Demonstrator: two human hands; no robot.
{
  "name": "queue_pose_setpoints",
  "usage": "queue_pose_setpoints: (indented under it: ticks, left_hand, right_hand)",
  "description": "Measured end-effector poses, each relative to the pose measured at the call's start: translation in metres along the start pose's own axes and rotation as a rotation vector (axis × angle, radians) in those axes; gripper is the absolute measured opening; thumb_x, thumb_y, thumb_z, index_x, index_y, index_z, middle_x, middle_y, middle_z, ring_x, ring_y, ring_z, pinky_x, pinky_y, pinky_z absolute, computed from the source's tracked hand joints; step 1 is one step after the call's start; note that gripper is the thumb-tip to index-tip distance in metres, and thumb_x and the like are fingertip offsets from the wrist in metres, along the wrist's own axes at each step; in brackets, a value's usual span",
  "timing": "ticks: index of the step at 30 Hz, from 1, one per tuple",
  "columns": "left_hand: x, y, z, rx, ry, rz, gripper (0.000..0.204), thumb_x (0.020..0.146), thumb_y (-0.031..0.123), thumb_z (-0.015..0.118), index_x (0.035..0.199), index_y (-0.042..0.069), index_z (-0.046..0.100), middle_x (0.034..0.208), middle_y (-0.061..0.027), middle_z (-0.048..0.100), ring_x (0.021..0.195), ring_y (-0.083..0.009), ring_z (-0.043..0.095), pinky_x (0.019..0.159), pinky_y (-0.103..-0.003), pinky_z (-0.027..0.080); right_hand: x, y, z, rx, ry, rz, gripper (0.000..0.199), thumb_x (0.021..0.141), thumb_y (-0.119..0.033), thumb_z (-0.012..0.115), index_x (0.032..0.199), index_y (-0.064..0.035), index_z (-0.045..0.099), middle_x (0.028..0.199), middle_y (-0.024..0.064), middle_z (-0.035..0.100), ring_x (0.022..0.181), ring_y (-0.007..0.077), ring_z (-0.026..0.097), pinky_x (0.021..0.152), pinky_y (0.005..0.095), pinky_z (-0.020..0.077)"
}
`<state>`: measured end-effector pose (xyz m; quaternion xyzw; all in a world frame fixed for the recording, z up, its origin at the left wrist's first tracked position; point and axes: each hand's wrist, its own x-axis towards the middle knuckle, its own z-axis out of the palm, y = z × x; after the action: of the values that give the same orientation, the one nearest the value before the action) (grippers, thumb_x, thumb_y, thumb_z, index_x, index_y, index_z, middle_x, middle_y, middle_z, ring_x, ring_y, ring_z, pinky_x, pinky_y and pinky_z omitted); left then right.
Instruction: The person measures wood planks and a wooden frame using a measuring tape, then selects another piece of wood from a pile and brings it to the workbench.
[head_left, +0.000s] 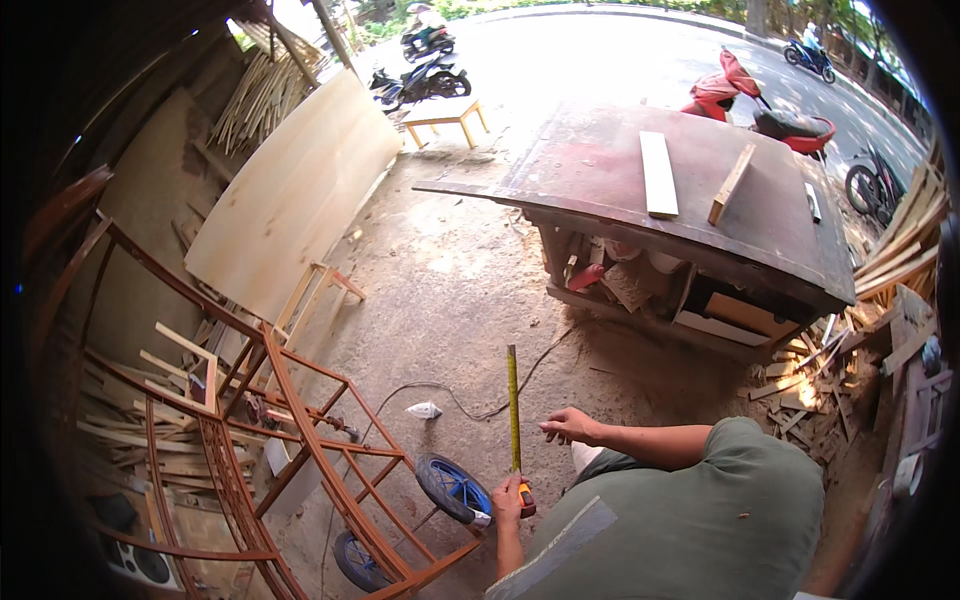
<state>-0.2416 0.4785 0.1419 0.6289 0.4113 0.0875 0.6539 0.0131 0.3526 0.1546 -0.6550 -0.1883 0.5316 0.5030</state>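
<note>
My left hand (507, 497) is closed around a tape measure (528, 499) with an orange and black case. Its yellow blade (513, 410) is pulled out and points straight away from me over the concrete floor. To the right of the blade, my right hand (571, 427) hangs apart from it with loosely spread fingers and nothing visible in them. Just left of my left hand is a blue-rimmed wheel (455, 487), beside a brown metal frame (345, 449). What the blade's far end meets, if anything, I cannot tell.
A dark-topped workbench (600, 165) carries a white board (657, 175) and a wooden strip (733, 184). A plywood sheet (300, 190) leans at the left. A cable (480, 413) crosses the floor near a small white bag (424, 410). Wood scraps (800, 390) lie at right.
</note>
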Motion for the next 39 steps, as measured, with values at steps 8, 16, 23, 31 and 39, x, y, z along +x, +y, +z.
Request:
queue_pose_setpoints:
  ticks: [8,16,23,31,39]
  left_hand:
    - [0.029,0.113,0.151,-0.28,-0.14,0.048,0.038,0.105,0.039,0.063,0.094,0.004,0.071,0.08,-0.005,0.069,0.066,-0.0105,0.064,0.058,-0.025,0.05]
    - [0.069,0.189,0.414,-0.431,-0.329,0.1,0.04,0.106,0.042,0.061,0.095,0.006,0.069,0.082,-0.0001,0.065,0.069,-0.008,0.059,0.06,-0.023,0.048]
    - [0.089,0.247,0.581,-0.348,-0.566,0.22,0.039,0.108,0.039,0.059,0.097,0.004,0.071,0.085,-0.0003,0.068,0.078,-0.0059,0.059,0.07,-0.023,0.047]
    - [0.182,0.308,0.663,-0.221,-0.581,0.252,0.04,0.11,0.036,0.057,0.093,0.003,0.073,0.081,0.0015,0.066,0.077,-0.0055,0.053,0.072,-0.023,0.042]
    - [0.351,0.404,0.728,-0.202,-0.562,0.346,0.041,0.107,0.034,0.062,0.089,0.001,0.078,0.067,0.0012,0.059,0.063,-0.0046,0.044,0.06,-0.023,0.031]
  right_hand:
    - [-0.055,0.018,-0.08,0.115,0.037,-0.161,0.063,0.101,-0.056,0.061,0.135,-0.0027,0.059,0.121,0.0158,0.07,0.102,0.0236,0.068,0.081,0.0369,0.0576]
    - [-0.147,-0.003,-0.257,-0.055,0.358,-0.582,0.101,0.093,-0.043,0.077,0.163,-0.002,0.016,0.16,0.0265,0.032,0.152,0.038,0.03,0.124,0.0444,0.0273]
    - [-0.219,-0.018,-0.399,0.046,0.668,-0.375,0.096,0.091,-0.04,0.079,0.164,-0.0122,0.023,0.152,0.0251,0.048,0.141,0.0399,0.05,0.117,0.0447,0.0394]
    - [-0.232,-0.028,-0.495,-0.162,0.807,-0.275,0.072,0.085,-0.029,0.077,0.149,-0.0127,0.05,0.127,0.019,0.064,0.118,0.0372,0.062,0.103,0.0426,0.0492]
    - [-0.28,-0.031,-0.572,-0.468,0.919,0.065,0.064,0.082,-0.019,0.071,0.145,-0.0175,0.055,0.094,0.0116,0.054,0.09,0.0293,0.059,0.085,0.0425,0.0505]
